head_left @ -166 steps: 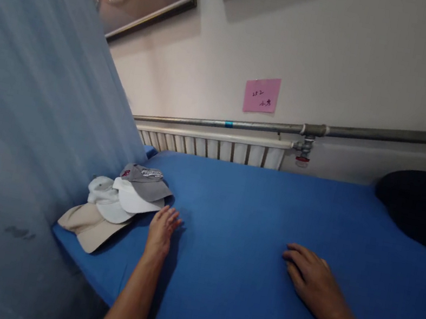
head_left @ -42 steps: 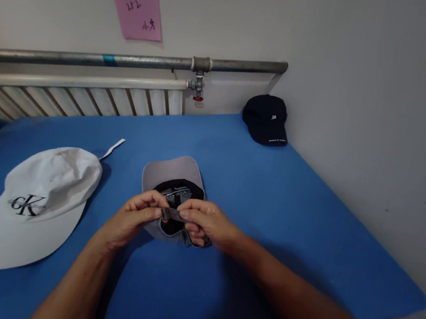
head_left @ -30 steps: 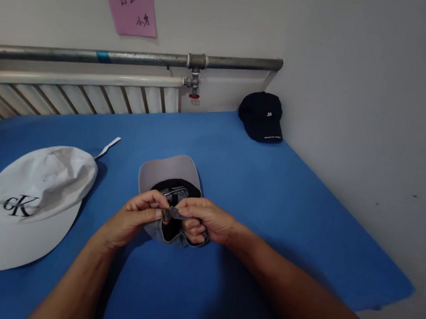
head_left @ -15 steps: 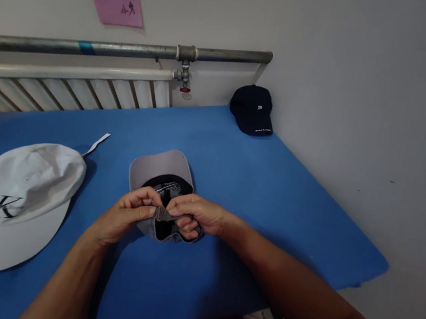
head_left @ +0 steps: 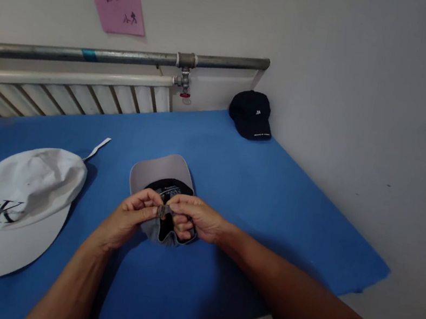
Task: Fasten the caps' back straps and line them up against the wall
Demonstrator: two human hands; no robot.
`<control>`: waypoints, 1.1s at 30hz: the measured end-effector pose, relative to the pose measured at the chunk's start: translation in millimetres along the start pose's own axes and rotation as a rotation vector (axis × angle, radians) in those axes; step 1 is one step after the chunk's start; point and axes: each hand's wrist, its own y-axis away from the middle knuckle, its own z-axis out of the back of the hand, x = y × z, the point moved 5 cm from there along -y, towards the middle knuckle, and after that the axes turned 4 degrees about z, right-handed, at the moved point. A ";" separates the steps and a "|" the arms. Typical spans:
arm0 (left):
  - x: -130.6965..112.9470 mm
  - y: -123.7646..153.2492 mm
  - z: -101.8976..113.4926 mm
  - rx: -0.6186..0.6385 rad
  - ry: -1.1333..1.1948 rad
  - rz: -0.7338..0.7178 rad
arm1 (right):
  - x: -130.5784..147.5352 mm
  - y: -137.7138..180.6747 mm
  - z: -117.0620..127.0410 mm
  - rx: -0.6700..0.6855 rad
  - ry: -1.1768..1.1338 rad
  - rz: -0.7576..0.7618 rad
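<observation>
A grey baseball cap (head_left: 165,169) lies on the blue table, its brim pointing away from me and its dark inside partly showing. My left hand (head_left: 128,220) pinches the metal buckle (head_left: 161,211) at the cap's back strap between thumb and fingers. Beside it, my right hand (head_left: 197,217) grips the strap close to the buckle, its lower fingers curled through the back opening. The fingertips of both hands nearly meet. To the left rests a large white cap (head_left: 32,188) with black lettering and a loose white strap (head_left: 97,149).
A black cap (head_left: 250,114) sits in the far corner of the blue table (head_left: 270,208). Behind the table run a radiator (head_left: 62,98) and a metal pipe (head_left: 140,58) with a red-handled valve. A pink note (head_left: 119,3) hangs on the wall. The right wall borders the table.
My right fingers have drawn the strap in, so less of it shows stretched out to the right of the buckle. The view has tilted slightly upward.
</observation>
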 end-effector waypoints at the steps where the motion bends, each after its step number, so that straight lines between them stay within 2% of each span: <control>1: -0.4 -0.4 -0.6 -0.010 0.001 -0.004 | -0.3 -0.6 0.6 -0.011 0.001 0.012; 12: 4.3 -1.2 2.2 -0.123 0.038 0.041 | -7.7 -2.6 -0.3 -0.205 0.067 0.131; 16: 4.3 -2.2 -0.3 -0.123 0.049 0.036 | -8.5 -3.0 -1.8 -0.229 0.044 0.133; 23: 2.1 -1.5 -1.3 -0.175 0.052 0.019 | -6.7 0.8 -5.0 -0.212 0.175 0.193; 29: 1.1 -1.0 -4.0 -0.100 -0.011 0.012 | -2.3 2.1 -4.7 -0.209 0.140 0.242; 33: 2.3 -0.5 -4.2 -0.048 -0.071 0.010 | 2.1 4.4 -3.1 -0.192 0.198 0.240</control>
